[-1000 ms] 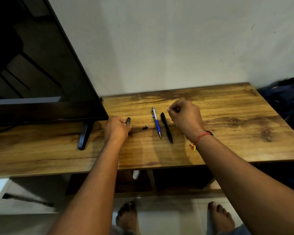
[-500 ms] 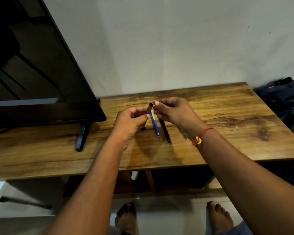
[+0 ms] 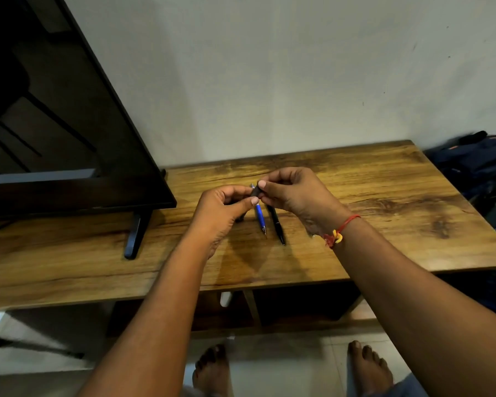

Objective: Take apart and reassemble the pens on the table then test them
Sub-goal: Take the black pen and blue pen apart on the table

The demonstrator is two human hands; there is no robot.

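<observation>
Ref. layout, large to small: TV (image 3: 69,138) stands well to the L of the L hand; table (image 3: 384,196) runs under both hands; a dark bag (image 3: 476,159) lies far to the R of the R hand, off the table. L hand (image 3: 221,207) and R hand (image 3: 295,193) are together above the table, fingertips meeting. Both pinch one short dark pen part (image 3: 257,191), so neither hand is free. Black pen (image 3: 277,224) lies flat on the table just below the R hand's fingers. Blue pen (image 3: 260,217) lies beside it, directly under the meeting point, tip toward the person. A small dark bit (image 3: 240,218) shows on the table under the L hand; too hidden to identify. Judged step: separating or joining sections of the held part; cannot tell which. Procedure: fix one end w/ L fingertips, rotate w/ R only, axis straight, light torque. Likely faults are cross-threading or a spring slipping out. Work low over the table so a dropped piece lands near the hands, not on the floor. Set loose parts beside the L hand, apart from the two lying pens, to avoid mixing components.
</observation>
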